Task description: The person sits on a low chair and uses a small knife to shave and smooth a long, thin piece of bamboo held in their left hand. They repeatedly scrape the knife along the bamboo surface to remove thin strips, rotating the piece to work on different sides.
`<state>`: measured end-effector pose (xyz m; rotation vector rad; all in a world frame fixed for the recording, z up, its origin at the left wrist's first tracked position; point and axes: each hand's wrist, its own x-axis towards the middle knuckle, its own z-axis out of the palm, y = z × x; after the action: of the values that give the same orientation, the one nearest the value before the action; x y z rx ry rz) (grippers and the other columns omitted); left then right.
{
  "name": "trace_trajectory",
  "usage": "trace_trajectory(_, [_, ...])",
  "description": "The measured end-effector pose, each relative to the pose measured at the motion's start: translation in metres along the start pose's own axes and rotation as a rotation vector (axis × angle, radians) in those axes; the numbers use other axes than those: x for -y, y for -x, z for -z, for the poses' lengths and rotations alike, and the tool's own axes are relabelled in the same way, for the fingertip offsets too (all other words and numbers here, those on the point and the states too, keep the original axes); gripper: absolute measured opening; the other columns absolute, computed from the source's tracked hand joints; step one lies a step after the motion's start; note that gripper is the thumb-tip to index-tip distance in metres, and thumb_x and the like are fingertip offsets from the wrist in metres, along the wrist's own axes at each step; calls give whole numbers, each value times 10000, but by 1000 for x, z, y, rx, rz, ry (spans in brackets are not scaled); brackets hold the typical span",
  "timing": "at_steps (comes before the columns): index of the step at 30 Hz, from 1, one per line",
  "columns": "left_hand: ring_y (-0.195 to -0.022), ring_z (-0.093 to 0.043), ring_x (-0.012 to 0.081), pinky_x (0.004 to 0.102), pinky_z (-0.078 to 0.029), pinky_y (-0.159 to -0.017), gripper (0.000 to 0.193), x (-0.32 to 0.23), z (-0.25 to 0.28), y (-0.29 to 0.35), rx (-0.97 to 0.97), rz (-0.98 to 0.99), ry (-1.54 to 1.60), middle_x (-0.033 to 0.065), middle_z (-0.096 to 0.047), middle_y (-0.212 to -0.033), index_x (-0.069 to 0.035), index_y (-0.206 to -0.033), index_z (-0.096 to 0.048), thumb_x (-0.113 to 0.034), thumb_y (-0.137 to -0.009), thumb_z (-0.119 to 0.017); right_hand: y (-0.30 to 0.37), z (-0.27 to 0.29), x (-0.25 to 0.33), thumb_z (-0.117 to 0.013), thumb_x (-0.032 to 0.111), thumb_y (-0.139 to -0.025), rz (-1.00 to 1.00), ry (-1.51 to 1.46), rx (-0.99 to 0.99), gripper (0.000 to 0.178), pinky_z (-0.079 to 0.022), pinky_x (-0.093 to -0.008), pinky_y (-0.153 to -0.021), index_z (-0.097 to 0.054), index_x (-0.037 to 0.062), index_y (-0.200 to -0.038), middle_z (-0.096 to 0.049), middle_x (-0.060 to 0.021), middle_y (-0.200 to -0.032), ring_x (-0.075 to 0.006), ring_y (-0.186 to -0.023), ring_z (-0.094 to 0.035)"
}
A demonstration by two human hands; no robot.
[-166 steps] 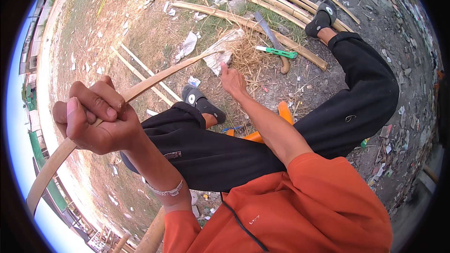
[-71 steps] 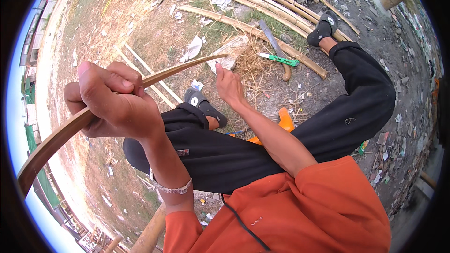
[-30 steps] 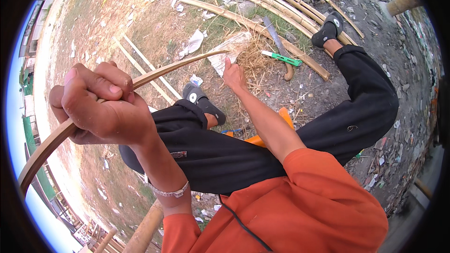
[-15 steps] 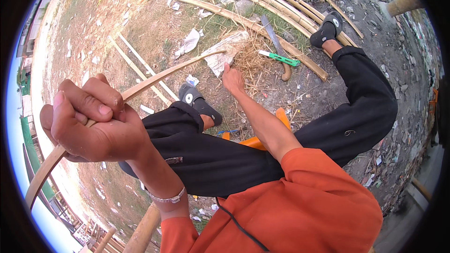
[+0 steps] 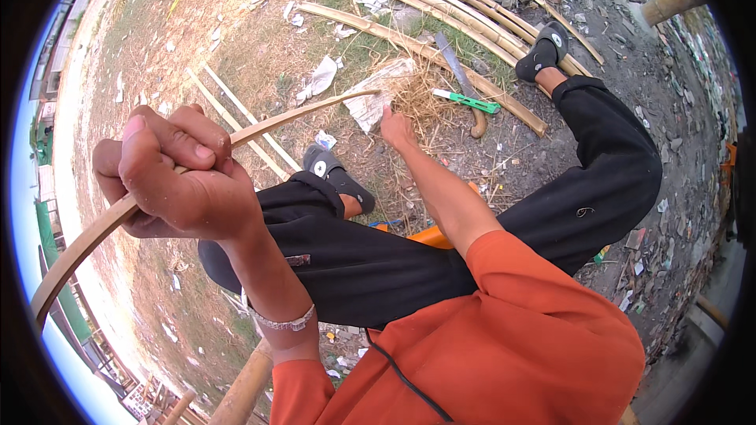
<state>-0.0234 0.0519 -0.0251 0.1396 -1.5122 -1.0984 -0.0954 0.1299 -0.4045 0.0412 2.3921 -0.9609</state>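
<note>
A long, thin bamboo strip (image 5: 295, 116) runs in a bent line from the left rim toward the middle of the view. My left hand (image 5: 177, 177), raised close to the camera, is wrapped round it. My right hand (image 5: 399, 130) lies lower and farther out, by the strip's far end. Its thumb points up and its other fingers look curled, but whatever they hold is hidden. Just beyond that hand are a whitish flat sheet (image 5: 398, 71) and a heap of pale shavings (image 5: 421, 98).
A long-bladed knife (image 5: 453, 60) and a green-handled tool (image 5: 470, 101) lie beside the shavings. Several split bamboo lengths (image 5: 465, 20) lie at the far right, near my right foot. Two thin strips (image 5: 236, 120) rest left of my left foot. A bamboo pole (image 5: 244, 386) stands below my left arm.
My left hand has shifted slightly up and to the right, with the bamboo strip still in it. My right hand has moved slightly to the right and stays closed.
</note>
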Motion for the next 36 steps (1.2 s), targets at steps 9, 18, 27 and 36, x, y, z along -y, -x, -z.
trace_trajectory(9, [-308,-171,69,211,-171,-303,273,-1,3,-1,-27,42,35,3,-262,-483,-109,-604,-305,-41,-848,-407,-10,-4,1,-244,502,-951,-125,133,62,662,-420,-487,-935,-614,-29,-1091,-576,-284,-1131,-414,-1094,-545])
trace_trajectory(18, [-314,-184,60,201,-180,-300,271,6,11,-5,-44,45,86,3,-278,-480,-100,-594,-322,-12,-828,-428,3,31,8,-222,505,-947,-46,96,139,733,-390,-479,-966,-600,-116,-1043,-548,-341,-1128,-458,-1104,-518])
trace_trajectory(27, [-307,-204,62,201,-174,-281,311,1,9,-6,-37,44,117,2,-280,-468,-105,-556,-302,7,-813,-437,102,73,72,-241,508,-954,419,-305,134,707,-427,-510,-792,-627,-63,-796,-581,-324,-740,-459,-821,-591])
trace_trajectory(36, [-305,-195,64,202,-156,-286,311,3,11,-4,-21,21,89,3,-279,-466,-108,-543,-304,16,-799,-429,122,71,92,-264,490,-954,229,-205,53,694,-431,-523,-766,-622,-73,-764,-582,-336,-772,-483,-805,-574])
